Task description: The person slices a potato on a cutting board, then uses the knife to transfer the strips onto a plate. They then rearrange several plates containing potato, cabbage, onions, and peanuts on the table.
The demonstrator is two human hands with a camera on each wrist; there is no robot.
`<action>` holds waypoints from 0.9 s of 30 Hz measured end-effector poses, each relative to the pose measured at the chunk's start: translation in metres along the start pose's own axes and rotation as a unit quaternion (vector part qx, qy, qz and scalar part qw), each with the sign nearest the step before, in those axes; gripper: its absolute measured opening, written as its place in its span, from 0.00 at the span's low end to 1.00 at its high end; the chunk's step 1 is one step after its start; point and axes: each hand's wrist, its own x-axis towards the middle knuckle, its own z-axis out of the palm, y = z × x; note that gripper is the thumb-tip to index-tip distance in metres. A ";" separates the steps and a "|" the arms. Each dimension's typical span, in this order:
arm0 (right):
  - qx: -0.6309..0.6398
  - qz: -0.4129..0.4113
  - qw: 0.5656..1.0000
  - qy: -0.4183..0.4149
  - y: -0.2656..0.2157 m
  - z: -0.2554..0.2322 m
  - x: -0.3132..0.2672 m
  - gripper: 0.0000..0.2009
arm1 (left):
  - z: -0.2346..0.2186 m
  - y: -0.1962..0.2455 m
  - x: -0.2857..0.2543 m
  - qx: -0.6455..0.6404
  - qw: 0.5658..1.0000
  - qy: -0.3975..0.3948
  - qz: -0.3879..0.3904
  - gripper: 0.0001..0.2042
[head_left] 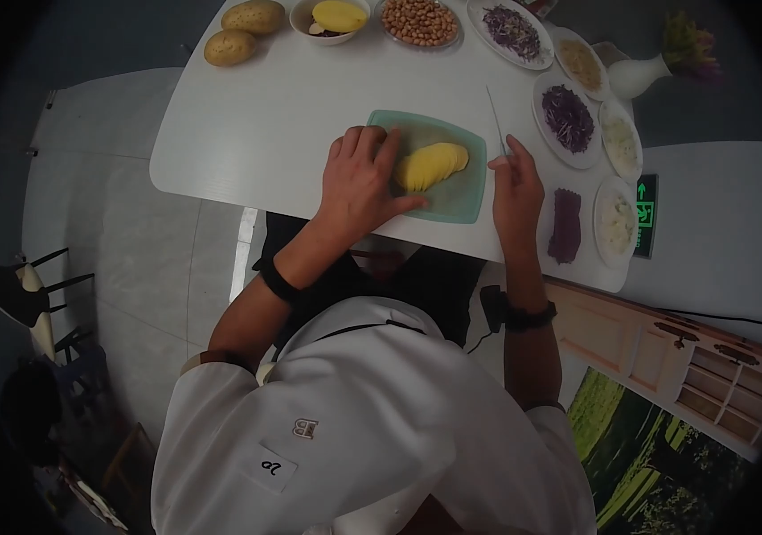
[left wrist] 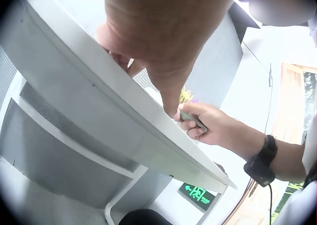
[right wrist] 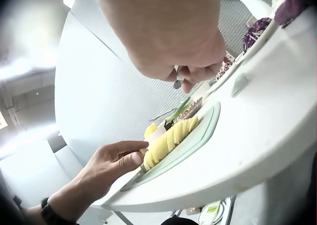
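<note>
A row of thin yellow potato slices (head_left: 433, 167) leans in a fan on the green cutting board (head_left: 461, 210). My left hand (head_left: 361, 178) rests over the board's left side, its fingers spread and thumb pointing along the near side. In the right wrist view, left fingertips (right wrist: 142, 146) are right at the end of the slices. Off the board's right edge, my right hand (head_left: 516, 192) grips a knife (head_left: 495, 120), its blade directed toward the far side of the table. The knife's grey-green handle (left wrist: 190, 118) shows between the right fingers in the left wrist view.
Plates of shredded purple cabbage (head_left: 568, 119) and pale shreds (head_left: 617, 223) line the right side. A folded purple cloth (head_left: 565, 226) lies near the right hand. Whole potatoes (head_left: 229, 47), a bowl (head_left: 327, 38) with a peeled potato, and peanuts (head_left: 418, 22) stand at the far edge.
</note>
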 end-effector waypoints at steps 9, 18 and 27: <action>-0.076 -0.163 0.954 -0.241 -0.001 -0.050 0.080 0.15 | 0.009 0.016 -0.012 -0.020 0.997 0.045 -0.065 0.35; -0.198 -0.440 0.775 -0.407 -0.024 -0.008 0.140 0.16 | 0.024 0.024 -0.031 -0.021 0.993 0.091 -0.068 0.24; -0.166 -0.463 0.757 -0.430 -0.017 0.023 0.153 0.14 | 0.021 0.025 -0.021 0.020 0.994 0.083 -0.062 0.26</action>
